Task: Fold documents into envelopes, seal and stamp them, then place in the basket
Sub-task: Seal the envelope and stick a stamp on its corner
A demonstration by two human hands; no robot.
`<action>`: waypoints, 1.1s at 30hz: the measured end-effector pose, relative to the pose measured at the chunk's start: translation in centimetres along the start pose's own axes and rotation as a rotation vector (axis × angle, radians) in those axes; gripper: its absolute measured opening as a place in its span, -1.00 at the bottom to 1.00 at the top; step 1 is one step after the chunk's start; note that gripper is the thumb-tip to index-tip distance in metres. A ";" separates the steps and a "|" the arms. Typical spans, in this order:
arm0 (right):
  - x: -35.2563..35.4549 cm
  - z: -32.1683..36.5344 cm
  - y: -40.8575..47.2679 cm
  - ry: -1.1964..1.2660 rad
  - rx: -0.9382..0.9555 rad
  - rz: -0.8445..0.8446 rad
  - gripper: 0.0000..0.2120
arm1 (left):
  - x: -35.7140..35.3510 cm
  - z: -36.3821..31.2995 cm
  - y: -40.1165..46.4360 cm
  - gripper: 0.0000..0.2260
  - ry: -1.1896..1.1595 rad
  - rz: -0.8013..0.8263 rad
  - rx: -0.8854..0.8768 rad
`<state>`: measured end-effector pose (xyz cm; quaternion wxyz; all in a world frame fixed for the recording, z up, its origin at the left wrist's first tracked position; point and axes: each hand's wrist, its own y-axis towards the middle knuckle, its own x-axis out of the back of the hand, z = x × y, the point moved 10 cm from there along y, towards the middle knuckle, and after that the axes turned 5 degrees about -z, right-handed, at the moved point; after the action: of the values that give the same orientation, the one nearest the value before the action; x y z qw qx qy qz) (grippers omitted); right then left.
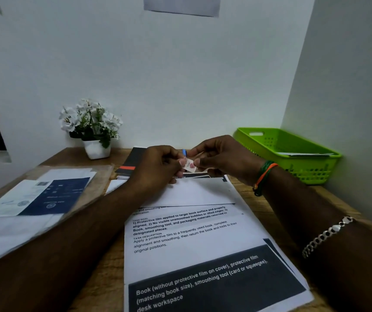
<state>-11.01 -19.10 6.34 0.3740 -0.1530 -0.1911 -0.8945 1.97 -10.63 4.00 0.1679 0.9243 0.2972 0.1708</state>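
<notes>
Left hand [158,167] and right hand [223,161] together pinch small white perforated paper stamp [189,165] above plain white paper envelope [194,192]; green plastic basket [293,154] right of envelope.

You can read "TASK DESCRIPTION", "Apply a protective film" and "desk workspace" on the printed sheet [194,242]

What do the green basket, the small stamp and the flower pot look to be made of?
Green basket: moulded plastic by its look, slightly glossy, with perforated walls and a cut-out handle. Stamp: thin paper, matte, with a serrated edge and a pink print, pinched by the left hand and right hand. Flower pot: smooth white, ceramic or plastic; the look leaves it open.
</notes>
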 end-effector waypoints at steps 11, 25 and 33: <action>0.3 0.0 0.1 0.004 0.008 0.006 -0.83 | 0.0 -0.9 -0.4 -0.86 -0.106 -0.018 0.030; 0.7 1.2 -0.4 -0.077 0.102 -0.018 -0.77 | -0.9 -2.8 -0.5 -0.91 0.100 0.037 -0.189; 4.4 -2.2 -0.6 -0.012 -0.150 -0.190 -0.79 | -3.0 -3.5 0.9 -0.88 0.410 -0.064 -0.147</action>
<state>-14.71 -22.35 6.13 0.2741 -0.1674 -0.1394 -0.9367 -1.30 -12.42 6.86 0.1762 0.8456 0.3409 0.3711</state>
